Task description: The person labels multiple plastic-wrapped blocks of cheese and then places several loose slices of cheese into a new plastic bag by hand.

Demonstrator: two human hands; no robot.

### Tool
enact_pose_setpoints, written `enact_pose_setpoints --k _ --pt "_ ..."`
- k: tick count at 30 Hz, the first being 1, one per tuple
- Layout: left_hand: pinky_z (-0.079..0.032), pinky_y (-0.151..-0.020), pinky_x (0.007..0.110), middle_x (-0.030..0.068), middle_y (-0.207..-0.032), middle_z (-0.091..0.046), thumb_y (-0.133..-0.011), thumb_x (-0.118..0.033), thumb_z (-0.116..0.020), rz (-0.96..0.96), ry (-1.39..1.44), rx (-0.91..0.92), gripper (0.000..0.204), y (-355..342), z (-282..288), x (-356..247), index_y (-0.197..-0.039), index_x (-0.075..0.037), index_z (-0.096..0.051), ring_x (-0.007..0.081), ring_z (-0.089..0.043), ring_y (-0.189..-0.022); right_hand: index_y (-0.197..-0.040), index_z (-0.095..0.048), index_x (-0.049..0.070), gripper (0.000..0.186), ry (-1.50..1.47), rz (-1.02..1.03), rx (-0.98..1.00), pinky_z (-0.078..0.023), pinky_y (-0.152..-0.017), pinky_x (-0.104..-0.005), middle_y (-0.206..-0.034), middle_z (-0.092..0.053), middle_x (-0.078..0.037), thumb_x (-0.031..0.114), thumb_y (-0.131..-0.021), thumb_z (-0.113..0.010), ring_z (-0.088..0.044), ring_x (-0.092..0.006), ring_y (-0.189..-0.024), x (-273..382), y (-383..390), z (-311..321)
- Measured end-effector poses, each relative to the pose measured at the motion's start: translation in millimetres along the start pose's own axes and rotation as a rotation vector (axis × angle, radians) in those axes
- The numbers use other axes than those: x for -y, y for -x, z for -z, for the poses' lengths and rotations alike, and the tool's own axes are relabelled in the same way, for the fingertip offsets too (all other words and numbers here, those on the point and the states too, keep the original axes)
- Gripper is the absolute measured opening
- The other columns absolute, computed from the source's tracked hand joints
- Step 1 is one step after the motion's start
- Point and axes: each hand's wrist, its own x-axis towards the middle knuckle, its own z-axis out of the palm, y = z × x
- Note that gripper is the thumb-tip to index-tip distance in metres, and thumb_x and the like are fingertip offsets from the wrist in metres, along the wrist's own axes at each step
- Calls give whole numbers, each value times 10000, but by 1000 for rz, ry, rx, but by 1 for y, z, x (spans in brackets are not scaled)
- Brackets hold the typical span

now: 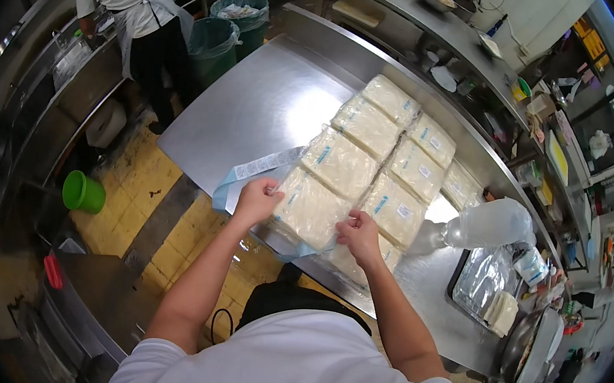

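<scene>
Clear plastic packs of pale, square, flat food lie in rows on the steel table [257, 96]. The nearest pack [310, 208] in the left row lies between my two hands. My left hand [257, 201] has its fingers closed on the wrapping at its left edge. At its right corner, my right hand [359, 236] pinches the plastic with thumb and fingertips. A light blue plastic bag [226, 192] with a printed white strip sticks out beside my left hand and under the near pack. Another pack [393, 209] sits just beyond my right hand.
Right of the packs lie a clear plastic container [494, 222] and a metal tray [479, 280] holding a pale stack [501, 314]. A raised steel edge runs along the table's far side. Lined bins [214, 46] and a co-worker [128, 4] stand at the far left. A green bucket [84, 192] is on the floor.
</scene>
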Motion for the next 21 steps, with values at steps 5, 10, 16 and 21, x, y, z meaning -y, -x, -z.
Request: enact_pose_setpoints --k 5,10,16,21 --pt "-526 -714 327 94 -843 -715 -792 -189 -782 78 41 -28 354 8 5 2 -1081 0 -707 174 -665 -762 -1230 -496 -108 464 -128 15 43 -526 -528 -301 -815 -644 -109 -4 -828 -703 -633 -176 -625 0 12 -5" --pt "-526 -754 339 107 -889 -710 -794 -164 -769 90 -10 -27 344 5 9 6 -1088 0 -700 207 -665 -801 -1197 -501 -105 428 -19 24 57 -532 -533 -308 -766 -636 -126 -25 -813 -672 -651 -183 -632 -8 11 -15" --pt "-354 -1100 478 202 -1459 -456 -813 -157 -707 -396 -370 -168 514 39 -17 -47 -1305 -58 -591 391 -429 -1327 -1183 -520 -106 389 -35 39 34 -538 -541 -307 -788 -648 -128 -1 -835 -657 -653 -178 -651 -10 14 -5" --pt "-164 -1190 570 208 -1546 -372 -956 -357 -558 -575 -674 169 539 59 -47 -58 -1411 -70 -524 404 -301 -1448 -1166 -607 -43 356 62 334 -227 -538 -588 -288 -900 -689 -115 59 -840 -704 -661 -163 -741 25 25 59"
